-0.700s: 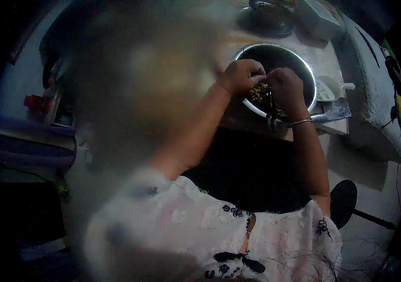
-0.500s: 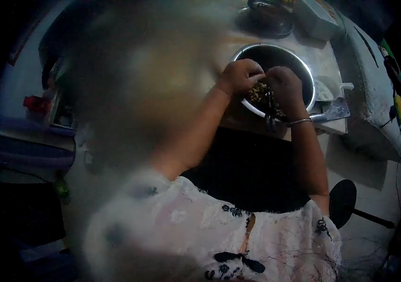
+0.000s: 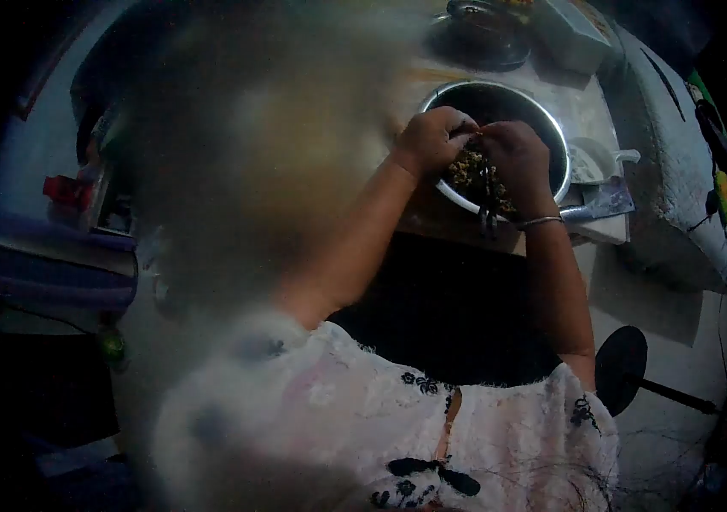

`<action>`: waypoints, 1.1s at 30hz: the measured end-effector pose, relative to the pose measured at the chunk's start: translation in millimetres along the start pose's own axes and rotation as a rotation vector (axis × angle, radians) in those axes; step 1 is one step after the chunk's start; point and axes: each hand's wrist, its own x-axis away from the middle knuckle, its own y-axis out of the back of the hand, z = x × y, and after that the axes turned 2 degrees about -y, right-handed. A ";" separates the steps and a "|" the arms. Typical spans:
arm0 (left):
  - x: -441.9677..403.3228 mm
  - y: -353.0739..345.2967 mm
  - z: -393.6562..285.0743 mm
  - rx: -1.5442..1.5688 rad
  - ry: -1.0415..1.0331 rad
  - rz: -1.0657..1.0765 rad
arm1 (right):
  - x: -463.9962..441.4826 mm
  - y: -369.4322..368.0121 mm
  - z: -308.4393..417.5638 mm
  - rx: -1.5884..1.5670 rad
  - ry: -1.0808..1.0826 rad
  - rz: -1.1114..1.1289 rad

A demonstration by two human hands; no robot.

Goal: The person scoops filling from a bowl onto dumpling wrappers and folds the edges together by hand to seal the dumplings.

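Observation:
Over a round metal bowl (image 3: pixel 556 126), my left hand (image 3: pixel 433 141) and my right hand (image 3: pixel 518 158) meet with their fingertips pinched together. Whatever sits between the fingers is small and mostly hidden; I cannot make it out. Both hands are closed. Below them, a crumbly yellow-brown chopped mixture (image 3: pixel 466 173) shows in the near part of the bowl. Dark, thin sticks (image 3: pixel 489 205), perhaps chopsticks, lean over the bowl's near rim beside my right hand. A bangle (image 3: pixel 541 222) circles my right wrist.
The bowl stands on a pale table (image 3: pixel 595 104). A dark lidded pot (image 3: pixel 481 41) and a white box (image 3: pixel 570 38) are behind it. To the right lie a pale dish (image 3: pixel 589 162) and a flat metallic item (image 3: pixel 611 198). A large blur covers the left middle.
My fingers shift slightly over the bowl, and the right hand's fingers now reach a little further left, against the left fingertips. The bowl and sticks stay put.

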 end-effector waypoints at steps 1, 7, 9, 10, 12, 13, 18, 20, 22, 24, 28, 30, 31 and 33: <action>0.5 0.3 -0.8 0.018 0.026 0.006 | -0.5 0.3 0.2 0.042 0.034 0.004; 0.7 1.8 -0.6 0.033 0.059 0.033 | -1.5 -2.6 -0.9 0.158 0.138 -0.008; 0.4 3.0 -0.9 0.051 0.064 0.032 | -1.9 -2.5 0.8 0.161 0.153 -0.013; -0.1 3.5 -1.1 0.041 0.070 0.051 | -2.1 -1.7 2.1 0.168 0.156 -0.005; 0.0 3.7 -1.7 0.031 0.077 0.071 | -2.4 0.0 3.5 0.174 0.158 0.002; 0.5 3.5 -2.3 0.032 0.075 0.064 | -2.6 1.1 3.6 0.169 0.149 0.029; -2.0 4.0 -3.2 -0.007 0.069 0.050 | -4.9 0.7 1.0 0.237 0.118 0.081; -0.9 1.1 0.5 0.044 0.088 0.046 | -2.3 -2.7 -0.4 0.134 0.019 0.019; -0.7 -1.4 3.0 0.066 0.112 0.019 | -3.0 -0.6 -1.5 0.052 -0.060 0.019; 0.8 -1.3 5.7 0.079 0.142 0.009 | -2.6 -0.9 -2.3 -0.045 -0.153 0.014; -0.8 -2.2 5.8 0.037 0.167 0.056 | -3.3 4.2 -4.3 -0.070 -0.298 0.112; -0.6 -4.5 4.9 0.065 0.128 0.001 | -2.7 5.1 -1.6 -0.111 -0.309 0.109; -0.6 -5.3 5.4 0.065 0.130 0.000 | -2.0 3.8 -4.7 -0.112 -0.309 0.111; -1.8 -5.0 6.9 0.110 0.114 0.027 | -2.9 1.4 -10.6 -0.184 -0.287 0.094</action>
